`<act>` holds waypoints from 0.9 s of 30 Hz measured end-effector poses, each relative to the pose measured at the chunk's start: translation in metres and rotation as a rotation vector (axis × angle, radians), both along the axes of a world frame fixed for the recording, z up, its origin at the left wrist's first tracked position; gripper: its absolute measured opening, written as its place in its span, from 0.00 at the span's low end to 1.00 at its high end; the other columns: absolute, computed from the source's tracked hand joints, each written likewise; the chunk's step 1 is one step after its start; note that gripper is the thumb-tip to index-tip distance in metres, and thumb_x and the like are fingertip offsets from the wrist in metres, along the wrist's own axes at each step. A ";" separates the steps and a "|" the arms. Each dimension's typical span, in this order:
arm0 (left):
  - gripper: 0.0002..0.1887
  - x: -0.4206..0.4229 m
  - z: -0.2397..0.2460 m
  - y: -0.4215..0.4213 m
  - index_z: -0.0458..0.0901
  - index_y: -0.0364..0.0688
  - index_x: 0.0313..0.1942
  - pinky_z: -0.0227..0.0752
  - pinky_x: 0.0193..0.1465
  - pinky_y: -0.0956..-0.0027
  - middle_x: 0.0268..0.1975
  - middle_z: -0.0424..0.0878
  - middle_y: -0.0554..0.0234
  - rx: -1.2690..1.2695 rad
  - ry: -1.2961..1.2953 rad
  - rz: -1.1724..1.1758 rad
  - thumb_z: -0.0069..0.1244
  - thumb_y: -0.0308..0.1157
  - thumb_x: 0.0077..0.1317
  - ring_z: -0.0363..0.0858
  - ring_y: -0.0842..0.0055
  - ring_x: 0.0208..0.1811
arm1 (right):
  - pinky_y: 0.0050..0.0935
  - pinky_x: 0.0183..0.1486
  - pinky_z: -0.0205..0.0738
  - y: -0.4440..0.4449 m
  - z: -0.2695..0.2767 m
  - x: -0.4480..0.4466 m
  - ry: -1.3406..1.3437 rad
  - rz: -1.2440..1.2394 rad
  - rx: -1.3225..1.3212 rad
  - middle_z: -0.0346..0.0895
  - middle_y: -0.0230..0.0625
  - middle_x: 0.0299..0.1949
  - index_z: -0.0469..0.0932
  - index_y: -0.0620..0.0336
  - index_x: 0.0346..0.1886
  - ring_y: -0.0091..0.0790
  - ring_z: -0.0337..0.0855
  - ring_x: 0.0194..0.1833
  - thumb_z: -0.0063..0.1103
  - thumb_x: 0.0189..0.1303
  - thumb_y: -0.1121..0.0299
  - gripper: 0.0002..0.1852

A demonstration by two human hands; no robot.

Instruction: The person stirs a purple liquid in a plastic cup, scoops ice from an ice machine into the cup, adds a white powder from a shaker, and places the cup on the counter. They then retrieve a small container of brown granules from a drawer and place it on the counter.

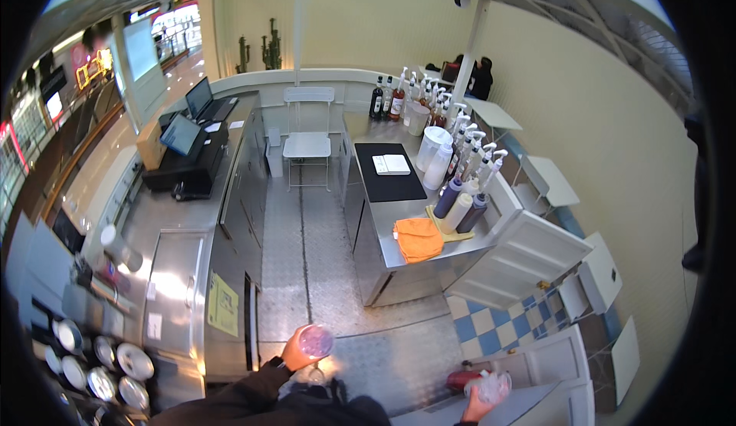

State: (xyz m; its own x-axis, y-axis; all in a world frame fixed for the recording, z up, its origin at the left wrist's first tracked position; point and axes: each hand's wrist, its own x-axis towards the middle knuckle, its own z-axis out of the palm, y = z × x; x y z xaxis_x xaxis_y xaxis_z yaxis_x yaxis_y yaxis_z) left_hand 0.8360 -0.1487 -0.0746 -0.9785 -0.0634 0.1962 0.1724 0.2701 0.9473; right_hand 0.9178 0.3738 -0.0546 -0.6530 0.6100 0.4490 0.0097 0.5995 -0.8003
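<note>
At the bottom centre, my left hand (296,352) is closed around a clear cup (317,341) with purplish contents, seen from above. Lower right, my right hand (476,405) grips a clear plastic cup (495,387) that looks filled with ice or something whitish. Beside that cup lies a red cylinder (462,379), perhaps a fire extinguisher, partly hidden. A clear rounded object (316,375) shows below my left hand; I cannot tell what it is. My two hands are far apart.
An orange cloth (418,240), squeeze bottles (457,213), pump bottles and a white scale (391,164) on a black mat stand on the right counter (379,219). Left are a steel counter (138,213), round metal containers (102,383) and a laptop (208,101). A white folding chair (307,145) stands behind.
</note>
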 end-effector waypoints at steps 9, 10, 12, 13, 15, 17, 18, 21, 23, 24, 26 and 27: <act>0.47 -0.295 0.006 -0.012 0.70 0.36 0.63 0.77 0.62 0.62 0.56 0.81 0.52 -0.190 0.162 -0.057 0.79 0.40 0.44 0.83 0.65 0.57 | 0.38 0.65 0.73 -0.194 -0.014 -0.250 0.028 0.463 -0.509 0.71 0.41 0.62 0.54 0.61 0.73 0.38 0.75 0.62 0.81 0.40 0.81 0.56; 0.48 -0.326 0.008 -0.007 0.69 0.36 0.63 0.76 0.62 0.61 0.56 0.81 0.52 -0.185 0.177 -0.050 0.80 0.40 0.44 0.82 0.65 0.57 | 0.38 0.64 0.74 -0.204 -0.017 -0.277 0.015 0.523 -0.476 0.72 0.41 0.61 0.54 0.61 0.73 0.38 0.76 0.61 0.82 0.40 0.80 0.56; 0.49 -0.385 0.014 -0.001 0.69 0.36 0.63 0.76 0.62 0.61 0.56 0.81 0.52 -0.164 0.143 -0.081 0.80 0.41 0.43 0.82 0.65 0.57 | 0.40 0.65 0.74 -0.224 -0.027 -0.332 0.013 0.514 -0.495 0.73 0.42 0.60 0.55 0.61 0.72 0.39 0.77 0.61 0.83 0.41 0.78 0.54; 0.49 -0.416 0.017 0.002 0.69 0.35 0.63 0.76 0.62 0.61 0.55 0.81 0.52 -0.178 0.144 -0.090 0.80 0.41 0.43 0.82 0.64 0.57 | 0.41 0.65 0.73 -0.231 -0.033 -0.362 0.018 0.512 -0.495 0.74 0.42 0.60 0.56 0.61 0.72 0.39 0.78 0.60 0.84 0.42 0.78 0.54; 0.48 -0.470 0.020 0.009 0.70 0.36 0.64 0.76 0.63 0.61 0.56 0.82 0.49 -0.245 0.125 -0.112 0.78 0.44 0.45 0.83 0.61 0.58 | 0.41 0.65 0.73 -0.244 -0.047 -0.416 0.036 0.538 -0.502 0.74 0.44 0.60 0.56 0.62 0.71 0.40 0.78 0.61 0.84 0.41 0.76 0.54; 0.49 -0.521 0.020 0.013 0.69 0.37 0.64 0.75 0.63 0.61 0.57 0.82 0.49 -0.258 0.092 -0.163 0.78 0.44 0.45 0.82 0.61 0.59 | 0.41 0.65 0.73 -0.260 -0.060 -0.469 0.027 0.568 -0.520 0.73 0.45 0.60 0.56 0.63 0.71 0.41 0.77 0.62 0.85 0.42 0.74 0.54; 0.49 -0.541 0.017 0.010 0.69 0.36 0.64 0.75 0.64 0.61 0.57 0.81 0.49 -0.270 0.095 -0.205 0.78 0.42 0.45 0.81 0.62 0.60 | 0.41 0.66 0.73 -0.266 -0.065 -0.492 0.001 0.580 -0.529 0.73 0.46 0.60 0.56 0.63 0.71 0.42 0.77 0.62 0.86 0.42 0.72 0.54; 0.48 -0.612 0.007 0.019 0.68 0.36 0.64 0.73 0.66 0.63 0.59 0.79 0.51 -0.232 0.103 -0.342 0.79 0.39 0.45 0.79 0.65 0.61 | 0.42 0.67 0.71 -0.275 -0.070 -0.540 -0.070 0.502 -0.399 0.72 0.48 0.61 0.57 0.63 0.71 0.45 0.75 0.64 0.86 0.42 0.66 0.54; 0.48 -0.646 -0.002 0.024 0.67 0.35 0.64 0.71 0.67 0.63 0.59 0.78 0.51 -0.120 0.027 -0.408 0.79 0.38 0.45 0.78 0.66 0.62 | 0.43 0.68 0.69 -0.284 -0.068 -0.562 -0.103 0.450 -0.324 0.71 0.49 0.62 0.57 0.64 0.70 0.46 0.74 0.65 0.87 0.42 0.64 0.54; 0.48 -0.662 -0.006 0.029 0.67 0.35 0.64 0.71 0.67 0.63 0.59 0.78 0.51 -0.112 0.027 -0.422 0.78 0.37 0.45 0.78 0.67 0.62 | 0.43 0.68 0.69 -0.289 -0.066 -0.573 -0.096 0.435 -0.320 0.71 0.50 0.62 0.58 0.64 0.70 0.46 0.73 0.65 0.87 0.42 0.63 0.54; 0.48 -0.696 -0.010 0.039 0.67 0.35 0.64 0.71 0.68 0.63 0.59 0.78 0.51 -0.167 0.070 -0.428 0.78 0.37 0.45 0.78 0.67 0.62 | 0.43 0.67 0.69 -0.300 -0.064 -0.595 -0.060 0.432 -0.355 0.69 0.50 0.63 0.59 0.64 0.70 0.48 0.73 0.65 0.87 0.42 0.63 0.54; 0.48 -0.710 -0.011 0.045 0.67 0.35 0.64 0.71 0.68 0.63 0.59 0.78 0.51 -0.221 0.071 -0.429 0.78 0.37 0.46 0.78 0.67 0.62 | 0.43 0.67 0.69 -0.304 -0.064 -0.607 -0.063 0.401 -0.346 0.69 0.50 0.63 0.59 0.64 0.70 0.48 0.73 0.65 0.86 0.42 0.63 0.54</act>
